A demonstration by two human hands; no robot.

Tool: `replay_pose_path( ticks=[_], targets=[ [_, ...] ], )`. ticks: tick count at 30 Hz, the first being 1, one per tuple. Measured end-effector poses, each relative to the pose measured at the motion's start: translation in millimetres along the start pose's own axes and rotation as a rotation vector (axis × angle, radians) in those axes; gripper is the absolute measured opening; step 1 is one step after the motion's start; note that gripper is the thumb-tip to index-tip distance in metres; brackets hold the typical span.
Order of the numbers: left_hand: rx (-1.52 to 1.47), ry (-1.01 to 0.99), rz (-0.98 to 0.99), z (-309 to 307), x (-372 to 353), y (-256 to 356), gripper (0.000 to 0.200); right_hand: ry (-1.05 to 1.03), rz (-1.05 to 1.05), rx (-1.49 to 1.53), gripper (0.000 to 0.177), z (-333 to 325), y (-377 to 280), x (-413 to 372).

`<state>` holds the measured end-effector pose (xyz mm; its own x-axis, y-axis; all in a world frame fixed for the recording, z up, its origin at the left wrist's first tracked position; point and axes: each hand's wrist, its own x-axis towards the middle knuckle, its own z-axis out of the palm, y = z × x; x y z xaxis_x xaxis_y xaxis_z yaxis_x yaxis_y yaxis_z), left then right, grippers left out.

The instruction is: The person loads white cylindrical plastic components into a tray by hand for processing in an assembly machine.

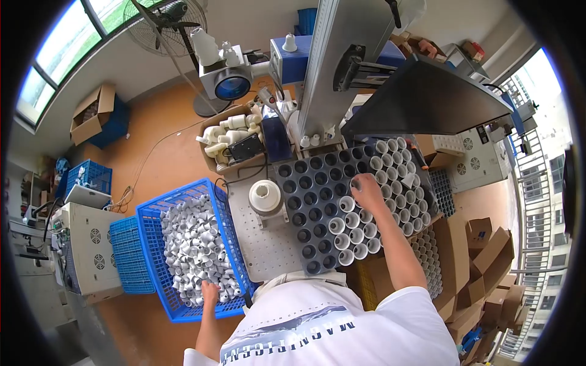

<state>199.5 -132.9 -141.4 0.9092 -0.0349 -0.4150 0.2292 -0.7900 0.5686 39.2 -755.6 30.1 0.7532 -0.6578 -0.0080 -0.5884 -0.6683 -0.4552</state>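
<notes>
My left hand [209,293] is at the near edge of a heap of white plastic pipe fittings [198,244] in a blue crate [146,250]. Its fingers are curled in among the fittings, and what they grip is hidden. Over a black tray with round holes [294,235], my right hand [367,194] reaches down with fingers pinched at a hole. Whatever they hold is too small to make out. White fittings [400,183] stand in rows on the tray's right side and near front. Its left and far holes show dark.
A round white fixture [266,196] stands on a perforated metal plate [259,247] between crate and tray. Behind are a box of larger fittings [235,137], a metal column [323,73] and a black monitor [427,100]. Cardboard boxes [488,256] lie at right.
</notes>
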Motion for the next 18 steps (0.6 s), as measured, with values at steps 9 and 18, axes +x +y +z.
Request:
replay_pose_path(
  ticks=[9,18],
  targets=[
    [-0.142,-0.232,0.162,60.9,8.0,42.8,0.017,0.11,0.09,0.208,0.029,-6.2,-9.3,-43.6],
    [-0.142,-0.509,0.026,18.0,3.8,17.7,0.02,0.292,0.352,0.321,0.028,3.1,3.4,-188.6]
  ],
)
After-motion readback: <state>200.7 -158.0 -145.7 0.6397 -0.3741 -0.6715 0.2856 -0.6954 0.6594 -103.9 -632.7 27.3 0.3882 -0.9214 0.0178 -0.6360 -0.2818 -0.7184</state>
